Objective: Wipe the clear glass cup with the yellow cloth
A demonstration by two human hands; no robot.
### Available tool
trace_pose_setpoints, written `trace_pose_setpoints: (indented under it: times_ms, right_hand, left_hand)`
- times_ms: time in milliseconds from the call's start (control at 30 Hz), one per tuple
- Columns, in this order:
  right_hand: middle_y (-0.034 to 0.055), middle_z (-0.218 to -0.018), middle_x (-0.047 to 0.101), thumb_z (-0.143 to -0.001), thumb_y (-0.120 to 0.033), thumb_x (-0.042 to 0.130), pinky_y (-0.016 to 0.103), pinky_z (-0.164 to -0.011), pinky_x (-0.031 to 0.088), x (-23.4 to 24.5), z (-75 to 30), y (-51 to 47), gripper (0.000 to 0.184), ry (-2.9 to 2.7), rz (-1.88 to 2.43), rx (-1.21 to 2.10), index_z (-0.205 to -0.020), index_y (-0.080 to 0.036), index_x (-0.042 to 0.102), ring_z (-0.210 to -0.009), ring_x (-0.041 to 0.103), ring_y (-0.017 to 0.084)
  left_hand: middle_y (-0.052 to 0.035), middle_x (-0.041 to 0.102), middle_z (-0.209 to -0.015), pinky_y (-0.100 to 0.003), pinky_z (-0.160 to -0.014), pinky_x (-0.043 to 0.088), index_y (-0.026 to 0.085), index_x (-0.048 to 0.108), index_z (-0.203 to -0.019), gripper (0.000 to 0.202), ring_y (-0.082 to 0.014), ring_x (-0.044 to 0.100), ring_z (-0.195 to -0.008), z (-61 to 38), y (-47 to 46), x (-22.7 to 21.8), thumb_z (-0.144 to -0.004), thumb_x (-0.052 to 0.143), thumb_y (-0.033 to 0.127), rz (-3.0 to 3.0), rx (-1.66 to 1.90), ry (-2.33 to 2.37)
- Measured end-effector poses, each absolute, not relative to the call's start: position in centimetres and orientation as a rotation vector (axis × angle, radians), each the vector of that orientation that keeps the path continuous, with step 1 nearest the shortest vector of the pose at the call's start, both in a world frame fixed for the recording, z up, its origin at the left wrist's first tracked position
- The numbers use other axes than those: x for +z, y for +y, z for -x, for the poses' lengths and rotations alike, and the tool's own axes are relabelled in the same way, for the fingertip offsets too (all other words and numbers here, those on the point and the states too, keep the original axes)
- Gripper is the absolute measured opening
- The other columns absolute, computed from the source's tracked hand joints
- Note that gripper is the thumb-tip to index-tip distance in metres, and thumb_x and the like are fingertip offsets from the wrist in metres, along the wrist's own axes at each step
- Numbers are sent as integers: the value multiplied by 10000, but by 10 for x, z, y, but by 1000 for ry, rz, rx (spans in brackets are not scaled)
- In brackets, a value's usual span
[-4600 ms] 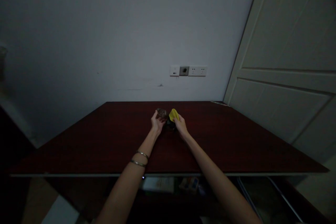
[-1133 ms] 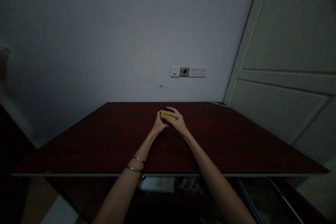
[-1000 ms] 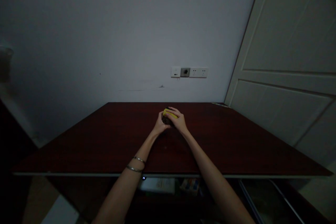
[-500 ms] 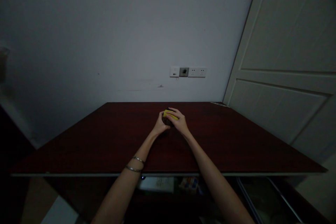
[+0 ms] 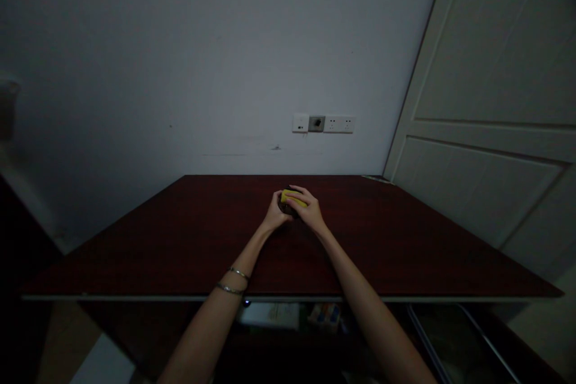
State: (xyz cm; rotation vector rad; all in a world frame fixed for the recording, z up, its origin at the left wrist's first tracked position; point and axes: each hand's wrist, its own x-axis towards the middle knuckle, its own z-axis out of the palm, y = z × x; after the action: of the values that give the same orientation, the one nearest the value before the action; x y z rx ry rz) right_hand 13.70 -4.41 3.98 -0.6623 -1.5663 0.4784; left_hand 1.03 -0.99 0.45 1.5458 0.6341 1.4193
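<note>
Both hands meet over the far middle of the dark red table (image 5: 189,240). My left hand (image 5: 273,213) is wrapped round a small, dark brown, rounded object (image 5: 285,207), whose kind I cannot make out in the dim light. Pressed against the top of that object is a yellow sponge (image 5: 291,197), gripped by my right hand (image 5: 310,209) with its fingers bent across it. The hands hide much of the dark object, including its underside. Two metal bangles (image 5: 230,289) circle my left forearm.
A pale wall with sockets (image 5: 332,124) rises behind the table. To the right stands a white panelled door (image 5: 486,168). Beneath the tabletop's front edge, an open space holds a white box (image 5: 270,315) and a colourful packet (image 5: 324,315).
Barely anything differs. The right hand and the sponge have shifted very slightly on the dark object, and the whole view has drifted a few pixels.
</note>
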Motion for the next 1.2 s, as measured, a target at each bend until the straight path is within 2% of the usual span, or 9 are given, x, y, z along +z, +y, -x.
trace_pose_setpoints:
  times_ms: [333,667,833,1000,1200]
  right_hand:
    - [77,-1020,652,-665,-358,642,367,-929,400,36,-141,-28,281,-1341,810,654,-887,-194,694,-998,569,221]
    - [48,-1149,592,-659,-368,648,339,-921,415,40,-142,-34,251,-1410,645,715,-860,-227,698,-1061,539,216]
    - [71,-1018,659,-628,-384,669,355,-884,444,37,-142,-30,359,-1153,742,915,-922,-177,678,-972,592,225]
    - [83,-945,682,-587,-364,702,353,-839,473,33,-144,-25,374,-1037,746,1041,-892,-149,682,-900,623,229]
    - [63,-1140,598,-619,-359,682,335,-900,432,37,-143,-31,308,-1259,708,884,-883,-200,690,-1046,551,224]
  left_hand:
    - [-47,523,-1038,-337,-837,401,170,394,-1091,828,-216,509,-952,-10,-10,3,-340,699,2,-1613,1403,686]
    - [-52,509,-1094,-331,-869,389,187,399,-1085,795,-208,489,-1013,-10,-11,7,-375,719,29,-1384,1444,608]
    - [-38,529,-1053,-342,-874,389,187,409,-1076,811,-214,502,-996,-11,-16,11,-346,703,-10,-1399,1326,566]
    - [-39,529,-1052,-351,-881,389,184,419,-1062,813,-225,499,-1009,-12,-17,12,-329,698,-29,-1414,1310,588]
    - [-56,529,-1074,-355,-880,392,179,417,-1092,822,-219,509,-997,-9,-13,7,-352,734,10,-1396,1371,637]
